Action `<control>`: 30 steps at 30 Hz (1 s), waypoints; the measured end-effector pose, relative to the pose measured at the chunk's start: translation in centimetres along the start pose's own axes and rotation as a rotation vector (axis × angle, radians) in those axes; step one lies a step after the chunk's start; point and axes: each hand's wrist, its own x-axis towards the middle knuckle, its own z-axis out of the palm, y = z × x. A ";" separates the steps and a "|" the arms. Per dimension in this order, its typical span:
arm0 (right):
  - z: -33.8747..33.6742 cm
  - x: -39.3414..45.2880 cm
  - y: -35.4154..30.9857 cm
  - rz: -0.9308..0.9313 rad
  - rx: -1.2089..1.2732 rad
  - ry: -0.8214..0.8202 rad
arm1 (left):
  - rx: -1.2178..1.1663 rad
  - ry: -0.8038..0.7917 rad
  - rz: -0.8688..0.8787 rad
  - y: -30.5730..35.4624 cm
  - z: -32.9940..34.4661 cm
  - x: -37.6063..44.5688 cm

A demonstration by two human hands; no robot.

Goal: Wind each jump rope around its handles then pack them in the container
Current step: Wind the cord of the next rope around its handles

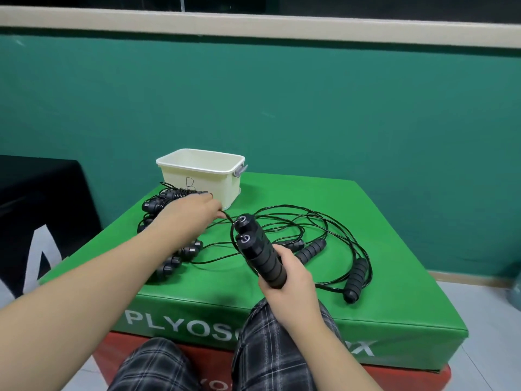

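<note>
My right hand grips two black jump rope handles held side by side, tilted up and to the left. Their thin black cord leaves the handle tops and loops loosely over the green box top. My left hand reaches forward and pinches that cord close to the handle tops. A cream plastic container stands at the back left of the box, open at the top. Wound jump ropes lie in front of it, partly hidden by my left arm.
Two more loose black handles lie to the right on the green plyo box, with cord around them. More black handles lie under my left forearm. A black box stands at the left, a green wall behind.
</note>
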 end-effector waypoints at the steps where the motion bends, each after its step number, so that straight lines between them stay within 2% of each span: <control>1: -0.1 0.0 0.0 -0.008 -0.016 0.000 | 0.020 0.098 -0.041 0.1 -0.2 -0.1; 3: -0.1 -0.1 0.0 -0.011 -0.043 -0.009 | 0.001 0.184 -0.153 0.3 -0.7 -0.6; 5: -0.1 0.0 -0.1 0.021 -0.073 -0.040 | -0.014 0.072 -0.337 0.4 -1.3 -0.9; 7: 0.0 -0.1 -0.1 0.005 -0.162 -0.076 | -0.005 -0.003 -0.413 0.6 -1.8 -0.9; 9: 0.3 -0.2 -0.1 -0.072 -0.306 -0.111 | -0.056 -0.001 -0.419 0.4 -2.0 -1.1; 13: 1.1 -0.3 0.1 -0.329 -0.538 -0.057 | -0.262 0.006 -0.392 0.5 -3.8 -1.5; 16: 1.7 -0.4 0.1 -0.404 -0.677 -0.024 | -0.370 0.050 -0.365 1.0 -5.5 -2.0; 23: 2.2 -0.4 -0.5 -0.368 -0.811 0.005 | -0.586 0.110 -0.217 3.4 -5.9 -3.8; 27: 2.5 0.1 -0.1 -0.281 -0.836 0.025 | -0.755 0.153 -0.268 4.1 -5.5 -5.0; 30: 3.0 0.6 0.5 -0.184 -0.828 0.047 | -0.788 0.100 -0.294 4.9 -5.1 -6.1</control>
